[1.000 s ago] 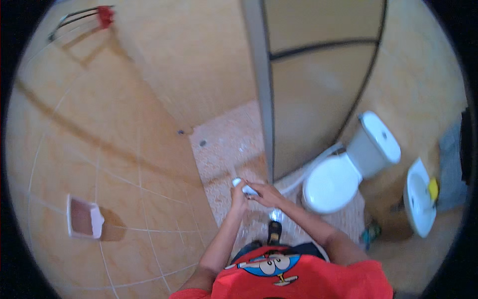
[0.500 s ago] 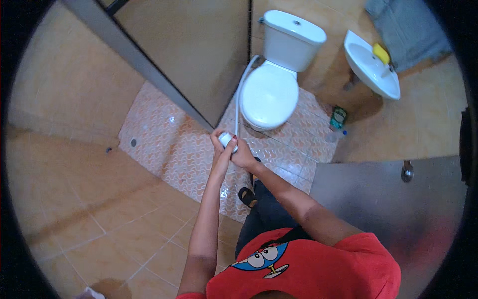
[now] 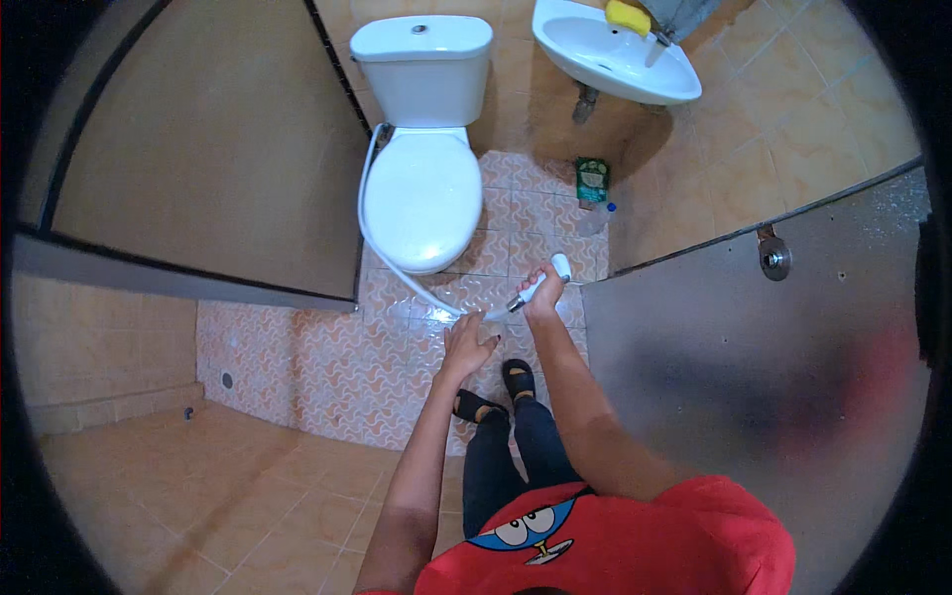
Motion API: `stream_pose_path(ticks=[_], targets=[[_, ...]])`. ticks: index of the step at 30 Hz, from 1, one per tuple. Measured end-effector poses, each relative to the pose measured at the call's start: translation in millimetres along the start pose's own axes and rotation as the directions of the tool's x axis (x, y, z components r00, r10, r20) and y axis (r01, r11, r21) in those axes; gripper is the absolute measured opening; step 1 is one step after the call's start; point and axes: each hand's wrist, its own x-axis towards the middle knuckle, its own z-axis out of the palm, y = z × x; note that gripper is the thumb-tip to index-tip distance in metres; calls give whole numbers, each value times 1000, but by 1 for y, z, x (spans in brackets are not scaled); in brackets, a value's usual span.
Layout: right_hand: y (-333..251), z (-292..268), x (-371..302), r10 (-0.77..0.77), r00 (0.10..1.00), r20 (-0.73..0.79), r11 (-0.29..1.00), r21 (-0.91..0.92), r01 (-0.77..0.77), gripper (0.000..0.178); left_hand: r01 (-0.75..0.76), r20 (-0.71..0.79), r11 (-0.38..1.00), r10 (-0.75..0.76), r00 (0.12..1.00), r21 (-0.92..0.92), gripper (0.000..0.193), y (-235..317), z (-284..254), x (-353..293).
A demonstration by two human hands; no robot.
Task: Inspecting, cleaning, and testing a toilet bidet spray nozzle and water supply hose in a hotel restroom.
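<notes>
A white handheld bidet sprayer is wrapped in the fingers of my right hand, its head tilted up and to the right. From the sprayer's metal end a white hose loops left, then runs up beside the toilet, whose lid is down. My left hand is at the hose near the sprayer, its fingers apart; whether the fingertips touch the hose is hard to tell.
At the upper right a white washbasin carries a yellow sponge. Below it a green pouch and a clear bottle rest on the patterned floor. A partition stands left, a grey door right.
My hands have moved apart: the sprayer, earlier between both hands, is now in the right hand alone, farther right. My view has turned, so the toilet and washbasin appear farther left.
</notes>
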Motion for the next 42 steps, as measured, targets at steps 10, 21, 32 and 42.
stream_pose_path(ticks=[10,21,32,42], targets=[[13,-83,108,100,977,-189,994,71,-88,20,13,-23,982,-9,1000,189,54,-25,88,42],[107,-168,188,276,925,-260,952,-61,-301,25,36,62,939,-61,996,341,30,-134,168,81],[288,-185,260,446,860,-249,676,-536,-506,16,171,111,919,-223,968,355,26,-308,226,81],[371,-130,352,664,725,184,597,-714,-365,35,154,-84,985,-160,984,-75,32,-384,240,142]])
